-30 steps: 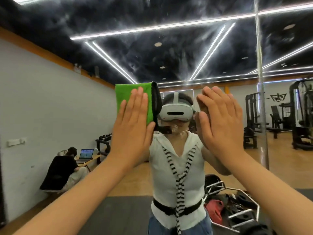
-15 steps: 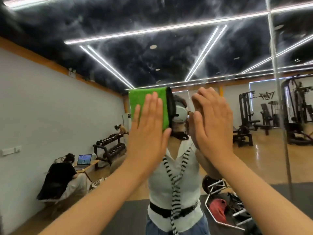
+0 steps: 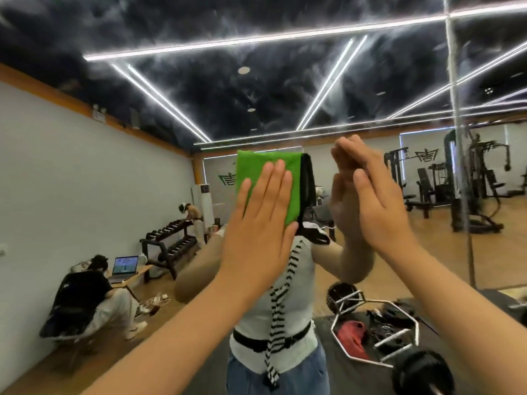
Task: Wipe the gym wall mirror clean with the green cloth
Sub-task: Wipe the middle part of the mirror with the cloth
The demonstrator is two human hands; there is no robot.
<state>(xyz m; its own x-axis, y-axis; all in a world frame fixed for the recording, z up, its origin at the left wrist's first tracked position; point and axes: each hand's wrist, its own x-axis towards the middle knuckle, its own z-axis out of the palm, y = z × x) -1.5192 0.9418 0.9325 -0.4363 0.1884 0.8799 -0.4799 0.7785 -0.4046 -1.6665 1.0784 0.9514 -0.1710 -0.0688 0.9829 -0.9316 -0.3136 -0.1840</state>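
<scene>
The green cloth (image 3: 265, 169) is best pressed evenly to the mirror (image 3: 313, 81) by the flat-fingered left hand (image 3: 259, 223), the right hand (image 3: 379, 206) flat and empty.

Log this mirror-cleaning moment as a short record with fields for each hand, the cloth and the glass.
left hand: flat, fingers straight, presses the green cloth onto the mirror
right hand: flat against the glass, right of the cloth, holding nothing
green cloth: folded, covering the reflected head
mirror: hazy streaks across the upper part, vertical seam at far right
</scene>
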